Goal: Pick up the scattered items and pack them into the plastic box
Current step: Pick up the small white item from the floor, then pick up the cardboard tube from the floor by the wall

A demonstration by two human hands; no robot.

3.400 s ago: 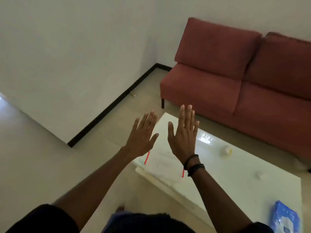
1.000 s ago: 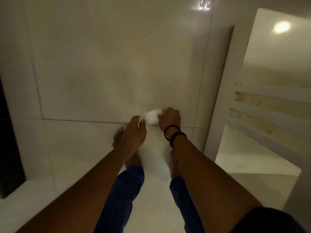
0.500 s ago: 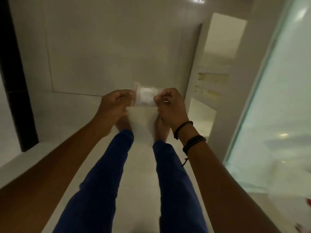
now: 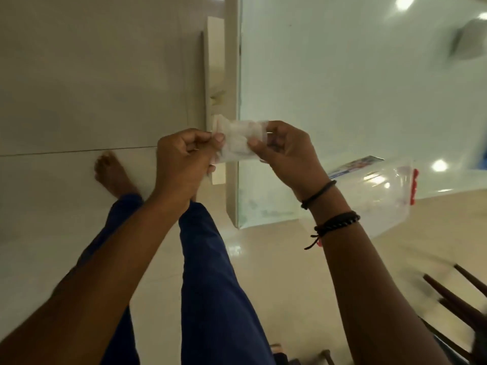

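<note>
Two hands hold one small see-through plastic packet (image 4: pixel 238 143) in the head view. The left hand (image 4: pixel 181 159) pinches its left end and the right hand (image 4: pixel 287 154) pinches its right end, fingers closed on it. The packet lies sideways between them, up in the air. Something white is inside, but it is too blurry to tell what. The clear plastic box with a red clip (image 4: pixel 382 196) sits on the white glass tabletop (image 4: pixel 342 75), down to the right, nearer the right hand.

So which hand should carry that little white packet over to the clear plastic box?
Probably the right hand. It already pinches the packet, as does the left hand, but the plastic box lies on the glass table just past the right wrist, so the left would have to cross over.
</note>
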